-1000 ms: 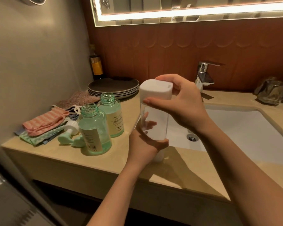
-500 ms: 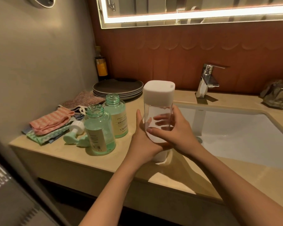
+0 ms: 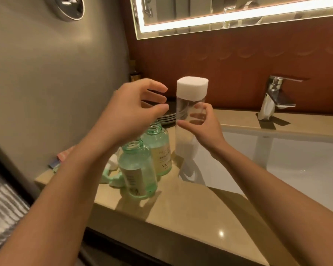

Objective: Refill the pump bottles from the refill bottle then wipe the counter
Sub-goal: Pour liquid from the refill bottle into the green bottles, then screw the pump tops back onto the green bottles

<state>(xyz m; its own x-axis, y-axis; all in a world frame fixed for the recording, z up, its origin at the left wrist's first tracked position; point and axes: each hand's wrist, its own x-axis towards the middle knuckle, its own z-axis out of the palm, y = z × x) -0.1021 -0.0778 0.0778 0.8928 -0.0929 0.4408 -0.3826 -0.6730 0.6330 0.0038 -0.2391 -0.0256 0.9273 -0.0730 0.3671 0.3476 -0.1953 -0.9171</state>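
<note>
Two green bottles with no tops stand on the desk (image 3: 181,217), close to its front edge: the near pump bottle (image 3: 137,169) and, just behind it, the far pump bottle (image 3: 159,150). The pump tops (image 3: 114,178) lie on the desk just to their left. Above the bottles the left grip (image 3: 135,110) hangs in the air. Its fingers are bent loosely and spread wide, and it holds nothing. The right grip (image 3: 202,127) is wrapped round the middle of the refill bottle (image 3: 185,110). That bottle is clear, has its white cap on and stands straight up, just right of the far pump bottle, by the edge of the sink (image 3: 306,169). I cannot tell if its bottom touches the desk. Farther back are some plates (image 3: 167,118) and a shiny tap (image 3: 275,96).
</note>
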